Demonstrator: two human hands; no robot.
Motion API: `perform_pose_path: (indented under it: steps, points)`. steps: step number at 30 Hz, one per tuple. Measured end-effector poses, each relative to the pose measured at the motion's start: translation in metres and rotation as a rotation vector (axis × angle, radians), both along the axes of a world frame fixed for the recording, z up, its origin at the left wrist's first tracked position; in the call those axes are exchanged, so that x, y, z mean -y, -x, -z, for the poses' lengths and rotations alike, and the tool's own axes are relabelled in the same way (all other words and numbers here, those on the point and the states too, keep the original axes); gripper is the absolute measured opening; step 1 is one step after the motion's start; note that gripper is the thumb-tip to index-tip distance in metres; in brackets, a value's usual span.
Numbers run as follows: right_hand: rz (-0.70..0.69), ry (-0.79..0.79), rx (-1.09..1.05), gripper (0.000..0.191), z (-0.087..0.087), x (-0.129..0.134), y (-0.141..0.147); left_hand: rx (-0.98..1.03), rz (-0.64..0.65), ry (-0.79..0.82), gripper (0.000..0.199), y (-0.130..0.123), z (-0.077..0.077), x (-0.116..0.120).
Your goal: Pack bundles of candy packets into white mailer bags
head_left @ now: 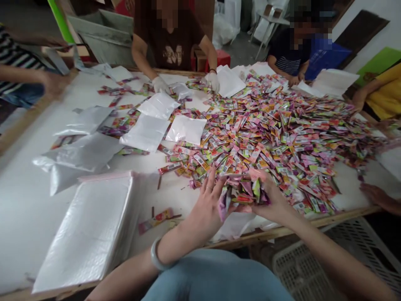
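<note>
A bunch of small colourful packets (246,190) is gathered between my two hands, over the near edge of the big heap of packets (282,133). My left hand (209,200), a ring on one finger, is wrapped round the bunch's left side. My right hand (271,200) closes on its right side. A white pouch (234,225) lies below the bunch at the table edge. Left of my left hand, a single packet (156,220) lies on the white table (19,200).
A stack of white padded envelopes (90,225) stands front left, with filled white pouches (81,150) behind it. More pouches (186,129) lie mid-table. Across the table, a person's gloved hands (160,85) touch packets. Other people sit or stand around. A white plastic crate (300,267) is below right.
</note>
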State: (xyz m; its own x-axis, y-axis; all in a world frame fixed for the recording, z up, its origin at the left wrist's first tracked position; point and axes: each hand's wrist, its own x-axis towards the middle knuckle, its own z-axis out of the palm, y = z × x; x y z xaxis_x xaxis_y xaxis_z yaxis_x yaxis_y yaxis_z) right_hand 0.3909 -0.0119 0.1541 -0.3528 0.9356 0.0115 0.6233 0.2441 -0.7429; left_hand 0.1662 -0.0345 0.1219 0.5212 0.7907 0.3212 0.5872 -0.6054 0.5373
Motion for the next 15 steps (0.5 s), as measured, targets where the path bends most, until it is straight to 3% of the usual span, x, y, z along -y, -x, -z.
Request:
perform_pose_path:
  steps: [3,6,11,15]
  points:
    - [-0.046,-0.179,0.283,0.077,-0.016,0.003,-0.004,-0.005,0.044,-0.056,0.051,-0.002,-0.002,0.001]
    - [-0.100,-0.176,0.409,0.078,-0.026,0.008,-0.007,-0.102,0.098,-0.135,0.053,-0.004,-0.014,0.004]
    - [-0.228,0.034,0.088,0.059,-0.036,0.020,-0.004,-0.201,0.235,-0.208,0.054,-0.001,-0.028,0.022]
    - [-0.276,0.130,-0.083,0.060,-0.055,0.036,-0.004,-0.249,0.314,-0.202,0.052,0.003,-0.028,0.038]
